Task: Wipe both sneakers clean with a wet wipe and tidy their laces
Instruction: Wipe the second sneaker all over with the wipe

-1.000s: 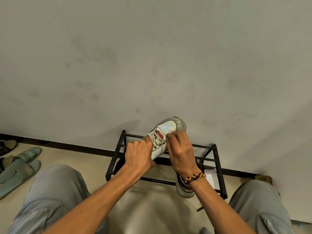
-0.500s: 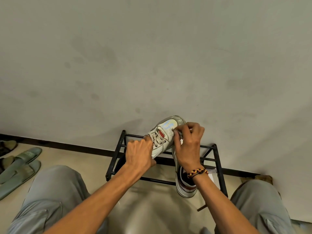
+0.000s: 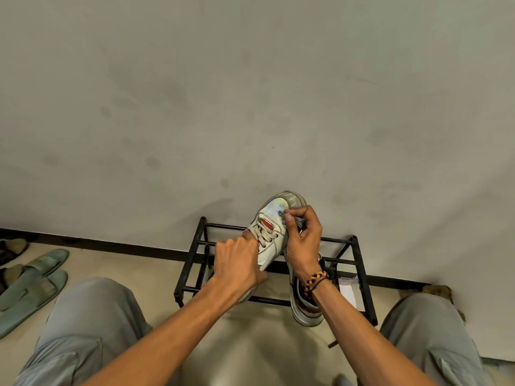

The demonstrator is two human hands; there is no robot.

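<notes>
The left hand (image 3: 237, 264) grips the raised sneaker (image 3: 271, 235) by its heel end, at six o'clock of it. The right hand (image 3: 302, 240) pinches the wet wipe (image 3: 296, 222) against the toe at twelve o'clock. Short, firm strokes while the heel stays braced would probably clean best. The second sneaker (image 3: 305, 305) sits on the rack (image 3: 195, 256).

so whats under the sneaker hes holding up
Below the raised sneaker is the black shoe rack, with the second sneaker on its lower bars. The left hand and right hand cover the raised sneaker's heel and sole.
</notes>
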